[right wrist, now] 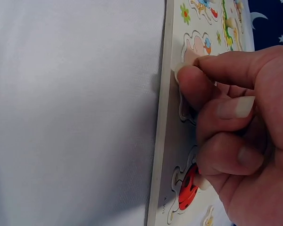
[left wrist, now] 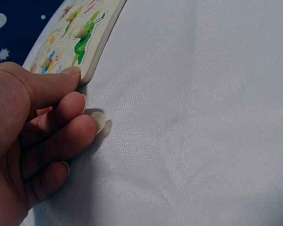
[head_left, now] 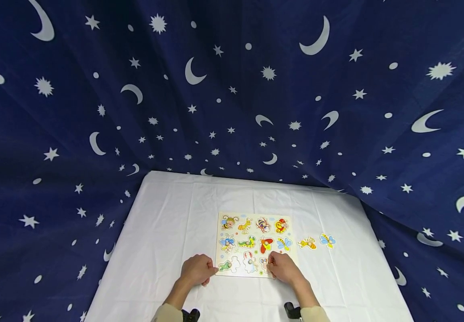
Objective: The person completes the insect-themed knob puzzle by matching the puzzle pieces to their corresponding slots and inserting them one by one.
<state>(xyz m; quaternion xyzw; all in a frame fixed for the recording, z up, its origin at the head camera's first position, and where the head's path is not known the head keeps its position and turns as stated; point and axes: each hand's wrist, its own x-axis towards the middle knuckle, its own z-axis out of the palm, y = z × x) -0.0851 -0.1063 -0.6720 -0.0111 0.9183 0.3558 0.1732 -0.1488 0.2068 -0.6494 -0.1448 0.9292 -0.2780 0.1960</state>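
Observation:
A wooden insect knob puzzle board (head_left: 256, 275) lies on the white-covered table, with several coloured insect pieces sitting in it. At its near left corner, my left hand (head_left: 198, 269) grips the edge, thumb on top and the other fingers curled beside and below. Close to that thumb sits a green insect piece (left wrist: 85, 37). My right hand (head_left: 283, 267) pinches at a pinkish puzzle piece (right wrist: 195, 47) in the near row; the fingers cover most of it and hide its knob. A red ladybug piece (right wrist: 188, 190) lies in the neighbouring recess, beside the curled fingers.
To the right of the board, a yellow bee piece (head_left: 307, 243) and a blue-winged insect piece (head_left: 327, 240) lie loose on the white cloth (head_left: 167, 214). A white cloud-shaped recess (head_left: 235, 264) shows in the near row. Dark blue curtains (head_left: 232, 107) with moons and stars surround the table.

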